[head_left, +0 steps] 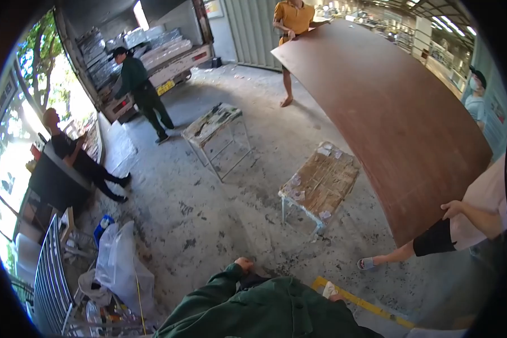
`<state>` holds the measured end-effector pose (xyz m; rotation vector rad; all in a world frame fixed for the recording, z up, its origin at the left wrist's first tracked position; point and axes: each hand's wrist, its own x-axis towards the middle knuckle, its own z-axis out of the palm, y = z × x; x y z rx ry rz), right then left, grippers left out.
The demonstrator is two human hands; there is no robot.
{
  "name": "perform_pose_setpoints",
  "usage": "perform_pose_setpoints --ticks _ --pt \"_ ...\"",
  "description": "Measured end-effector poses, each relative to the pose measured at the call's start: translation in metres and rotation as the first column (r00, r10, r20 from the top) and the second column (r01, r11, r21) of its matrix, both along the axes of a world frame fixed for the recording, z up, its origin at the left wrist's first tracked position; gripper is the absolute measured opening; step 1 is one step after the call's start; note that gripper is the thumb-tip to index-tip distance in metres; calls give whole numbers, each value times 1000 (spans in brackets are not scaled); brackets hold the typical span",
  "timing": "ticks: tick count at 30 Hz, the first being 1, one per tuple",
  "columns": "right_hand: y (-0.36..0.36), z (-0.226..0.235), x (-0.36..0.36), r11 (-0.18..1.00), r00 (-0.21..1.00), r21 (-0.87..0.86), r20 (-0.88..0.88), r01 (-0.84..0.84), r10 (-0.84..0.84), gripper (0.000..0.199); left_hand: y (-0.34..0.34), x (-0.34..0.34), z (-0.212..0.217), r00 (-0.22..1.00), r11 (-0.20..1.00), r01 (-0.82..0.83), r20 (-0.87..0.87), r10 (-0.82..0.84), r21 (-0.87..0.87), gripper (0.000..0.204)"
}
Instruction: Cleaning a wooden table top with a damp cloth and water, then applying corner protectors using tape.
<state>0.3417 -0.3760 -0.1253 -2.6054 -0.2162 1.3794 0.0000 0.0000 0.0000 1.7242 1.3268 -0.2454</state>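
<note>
My left hand [244, 263] hangs low in front of my green jacket [265, 310], its fingers curled in. Whether anything is inside it cannot be made out. Farther right, my right hand [336, 295] is partly hidden by the jacket, and a crumpled white piece of paper or cloth [328, 289] shows in it. Neither hand touches the large brown board [400, 112] on the right. One person in an orange shirt [294, 19] holds that board's far end, and another person's hand [452, 209] grips its near edge.
Two worn work stands [321, 177] [213, 124] stand on the stained concrete floor. A loaded truck [180, 65] is at the back left, with a person in green [135, 76] beside it. Someone in black [67, 146] leans at left. Plastic bags [121, 262] and a metal rack [50, 281] lie nearby.
</note>
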Motion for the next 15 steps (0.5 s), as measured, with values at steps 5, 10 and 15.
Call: perform_pose_setpoints --ticks 5,10,15 --pt "65 127 -5 904 993 427 117 -34 -18 37 -29 35 43 894 883 -198 291 341 -425 39" --pt "165 271 -30 533 967 811 161 -242 196 27 -39 93 98 681 667 -191 392 618 -720 52" --pt "215 345 -55 328 751 904 -414 274 514 32 -26 88 145 284 487 221 533 797 -845 62"
